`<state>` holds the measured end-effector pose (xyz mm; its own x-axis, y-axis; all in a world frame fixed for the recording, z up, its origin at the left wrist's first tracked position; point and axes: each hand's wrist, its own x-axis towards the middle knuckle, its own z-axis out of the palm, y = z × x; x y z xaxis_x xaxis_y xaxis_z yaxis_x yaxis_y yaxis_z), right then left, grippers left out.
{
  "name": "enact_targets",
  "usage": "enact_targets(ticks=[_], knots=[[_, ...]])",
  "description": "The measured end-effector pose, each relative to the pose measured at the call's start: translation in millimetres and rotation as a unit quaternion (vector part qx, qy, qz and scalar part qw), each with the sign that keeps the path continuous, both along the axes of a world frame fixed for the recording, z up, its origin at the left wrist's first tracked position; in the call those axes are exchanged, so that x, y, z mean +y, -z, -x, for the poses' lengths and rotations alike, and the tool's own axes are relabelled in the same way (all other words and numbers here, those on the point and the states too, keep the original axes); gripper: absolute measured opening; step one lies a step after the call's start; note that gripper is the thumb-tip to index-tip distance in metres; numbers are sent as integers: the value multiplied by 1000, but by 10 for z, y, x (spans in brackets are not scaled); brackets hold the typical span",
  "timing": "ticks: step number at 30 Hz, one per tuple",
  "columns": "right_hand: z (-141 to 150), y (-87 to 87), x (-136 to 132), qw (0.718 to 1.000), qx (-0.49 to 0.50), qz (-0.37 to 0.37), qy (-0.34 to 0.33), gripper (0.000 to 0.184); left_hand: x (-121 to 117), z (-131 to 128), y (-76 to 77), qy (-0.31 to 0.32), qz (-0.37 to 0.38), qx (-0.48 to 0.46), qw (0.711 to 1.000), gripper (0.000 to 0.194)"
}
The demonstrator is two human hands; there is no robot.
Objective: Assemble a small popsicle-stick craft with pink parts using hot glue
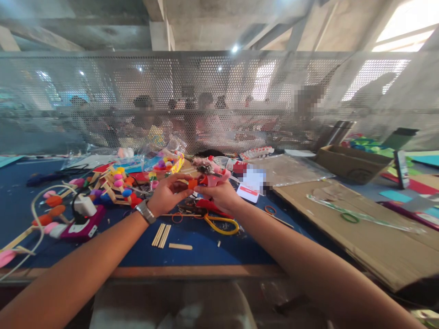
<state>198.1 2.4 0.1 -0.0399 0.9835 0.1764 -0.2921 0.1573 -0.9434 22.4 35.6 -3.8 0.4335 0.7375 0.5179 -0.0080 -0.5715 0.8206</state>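
Observation:
My left hand, with a watch on its wrist, pinches a small orange piece between thumb and fingers. Close beside it, my right hand is closed around a pink plastic tool; its exact kind is unclear. Both hands are held together above the table, their fingertips close to the orange piece. Below them lie a yellow-handled tool and a red-handled tool, partly covered by my right hand. Several wooden craft sticks rest nearer the front edge, with a single stick lying crosswise.
Coloured pom-poms and joined sticks crowd the left, near a purple power strip with a white plug. A phone lies right of centre. Cardboard and an open box occupy the right. A perforated metal screen stands behind; people sit beyond.

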Motion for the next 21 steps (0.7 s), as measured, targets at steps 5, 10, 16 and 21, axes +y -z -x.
enact_targets(ticks=[5,10,16,21], knots=[[-1,-7,-20,1000,-8,6,6,34,7,27,-13,-6,-44,32,998,39],[-2,-1,-18,1000,-4,12,11,33,11,49,-26,-25,-82,54,995,36],[-7,18,-6,1000,-18,8,9,36,5,46,-35,-32,-106,66,992,36],[-1,3,-15,1000,-13,8,12,37,-2,45,-40,-45,-111,74,990,35]])
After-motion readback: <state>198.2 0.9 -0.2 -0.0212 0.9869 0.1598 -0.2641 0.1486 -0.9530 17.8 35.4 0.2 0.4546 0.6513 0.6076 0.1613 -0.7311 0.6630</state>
